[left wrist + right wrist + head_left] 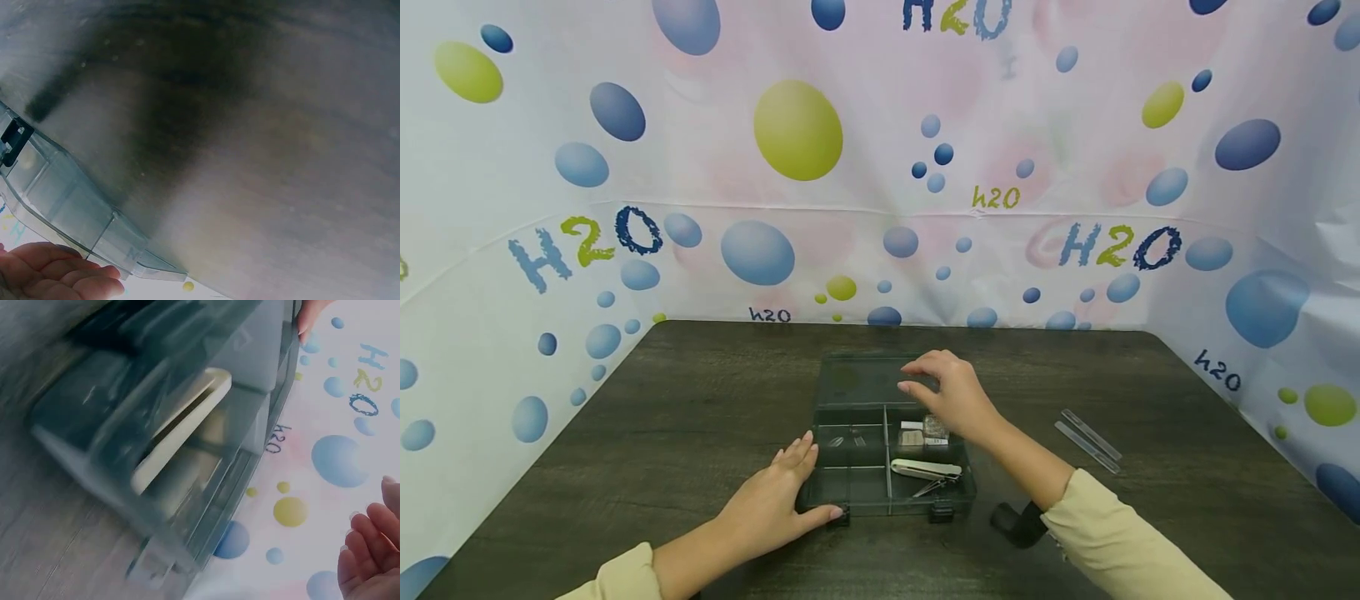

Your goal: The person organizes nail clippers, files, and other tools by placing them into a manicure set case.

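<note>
A smoky see-through organizer box (850, 498) stands on the table with its lid (857, 379) tipped back. My left hand (767, 500) rests along its left side, fingers extended and thumb at the front edge by a latch. Over the box's back right part hovers my right hand (955, 396), thumb and fingers apart with nothing between them. A cream nail clipper (925, 470) lies in the front right compartment, beside a small silver pointed tool (930, 487). Small clear containers with pale caps (912, 437) fill the back right compartment. Tiny slender pieces (837, 442) lie in the back left one.
Two clear flat strips (1087, 442) lie on the dark wooden table (715, 392) to the right of the box. A black object (1021, 525) shows by the right sleeve. Behind the table hangs a bubble-patterned curtain (865, 167).
</note>
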{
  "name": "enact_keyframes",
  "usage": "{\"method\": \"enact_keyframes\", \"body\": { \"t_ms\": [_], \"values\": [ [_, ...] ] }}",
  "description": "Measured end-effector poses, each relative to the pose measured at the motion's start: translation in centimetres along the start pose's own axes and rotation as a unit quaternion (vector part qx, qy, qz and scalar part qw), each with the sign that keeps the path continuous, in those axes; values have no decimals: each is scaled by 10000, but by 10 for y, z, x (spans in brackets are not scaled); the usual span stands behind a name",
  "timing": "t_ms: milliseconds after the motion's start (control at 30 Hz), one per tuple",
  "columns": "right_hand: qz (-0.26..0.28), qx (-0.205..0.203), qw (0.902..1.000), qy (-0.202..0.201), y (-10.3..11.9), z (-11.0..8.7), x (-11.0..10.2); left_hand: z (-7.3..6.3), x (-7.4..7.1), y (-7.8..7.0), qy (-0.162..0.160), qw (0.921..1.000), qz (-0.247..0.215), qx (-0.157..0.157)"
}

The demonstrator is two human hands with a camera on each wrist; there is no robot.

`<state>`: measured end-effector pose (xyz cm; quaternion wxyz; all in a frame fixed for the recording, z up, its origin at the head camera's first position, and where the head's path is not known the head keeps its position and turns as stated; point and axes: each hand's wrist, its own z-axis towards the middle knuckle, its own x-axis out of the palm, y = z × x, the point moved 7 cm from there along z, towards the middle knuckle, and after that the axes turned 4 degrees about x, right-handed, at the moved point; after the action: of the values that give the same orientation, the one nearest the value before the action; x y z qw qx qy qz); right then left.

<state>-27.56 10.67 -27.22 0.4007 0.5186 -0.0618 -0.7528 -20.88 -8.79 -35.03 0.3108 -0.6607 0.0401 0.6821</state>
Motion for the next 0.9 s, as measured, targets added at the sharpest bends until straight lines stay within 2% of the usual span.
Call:
{"method": "enact_keyframes", "body": {
  "t_ms": [267,500,900],
  "values": [
    [-75,312,9994,-95,-22,-18,-18,0,1,-1,-18,10000,-14,61],
    [-438,514,9973,-279,-49,-35,-35,0,0,0,-26,10000,-16,60],
    [-901,778,9920,-414,-76,-62,-69,0,2,1,-22,10000,-13,14]
  ]
}}
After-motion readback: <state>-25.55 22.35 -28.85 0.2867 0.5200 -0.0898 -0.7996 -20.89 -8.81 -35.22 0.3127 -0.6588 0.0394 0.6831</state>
